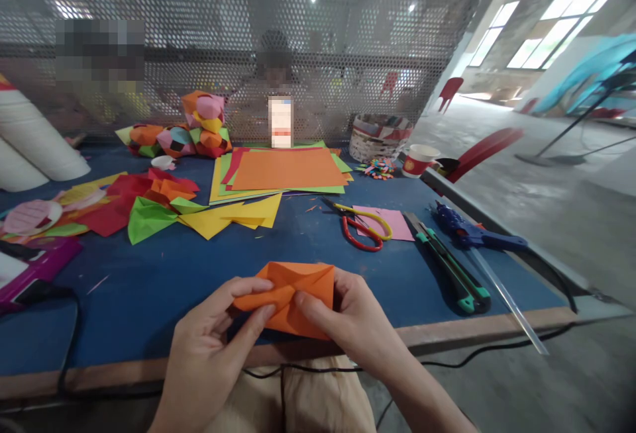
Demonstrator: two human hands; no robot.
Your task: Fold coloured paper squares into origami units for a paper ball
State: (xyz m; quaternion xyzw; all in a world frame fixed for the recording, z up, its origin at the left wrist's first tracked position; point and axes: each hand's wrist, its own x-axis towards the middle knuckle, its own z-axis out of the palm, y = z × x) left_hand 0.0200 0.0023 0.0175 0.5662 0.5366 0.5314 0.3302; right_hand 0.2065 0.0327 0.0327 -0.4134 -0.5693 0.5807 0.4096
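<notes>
Between my two hands, above the near edge of the table, is a partly folded sheet of orange paper (pixel 311 277) with creases meeting near its middle. My left hand (pixel 213 334) pinches a pointed fold at its left side between thumb and fingers. On the right side, my right hand (pixel 355 310) grips the paper, thumb pressed on the front and fingers hidden behind. Beyond lie red-and-yellow-handled scissors (pixel 365 228), partly over a pink paper square (pixel 392 223). A green-and-black utility knife (pixel 447 264) rests to the right.
Stacked coloured sheets (pixel 288 169) lie at the back. Folded yellow pieces (pixel 233 216) and paper balls (pixel 206 125) are left of them. A blue glue gun (pixel 472 229) with a clear stick lies right, near a paper cup (pixel 419 160) and woven basket (pixel 380 136). A purple device (pixel 37 271) sits left.
</notes>
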